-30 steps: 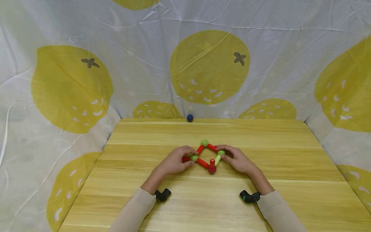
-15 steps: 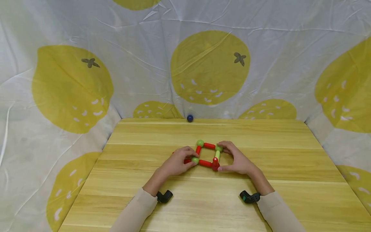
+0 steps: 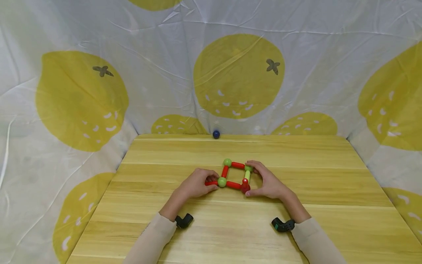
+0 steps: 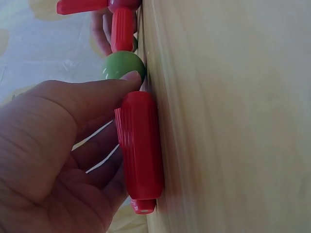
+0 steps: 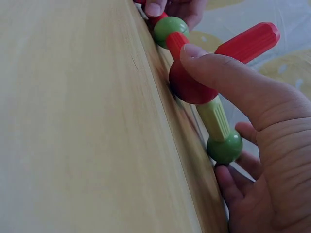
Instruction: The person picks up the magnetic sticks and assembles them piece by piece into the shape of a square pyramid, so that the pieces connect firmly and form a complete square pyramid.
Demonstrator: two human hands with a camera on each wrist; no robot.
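A four-sided frame of magnetic sticks and balls lies on the table, with red sticks (image 3: pixel 233 185), one yellow-green stick (image 3: pixel 247 176), several green balls (image 3: pixel 227 162) and a red ball (image 5: pixel 187 82). From the red ball a further red stick (image 5: pixel 250 42) stands up. At the left corner, my left hand (image 3: pixel 197 182) pinches a red stick (image 4: pixel 141 145) that points outward from a green ball (image 4: pixel 124 64). My right hand (image 3: pixel 270 182) spans the right side; its thumb presses the red ball and its fingers touch the far green ball (image 5: pixel 225 146).
A dark blue ball (image 3: pixel 216 134) sits at the table's back edge, by the lemon-print cloth (image 3: pixel 165 73). The wooden table (image 3: pixel 224 227) stretches around the frame. Each wrist wears a black camera (image 3: pixel 282 224).
The frame has gone from a slanted diamond to a squarer shape. My right thumb has moved from the green ball to the red one. My left hand has drawn slightly left, off the green ball.
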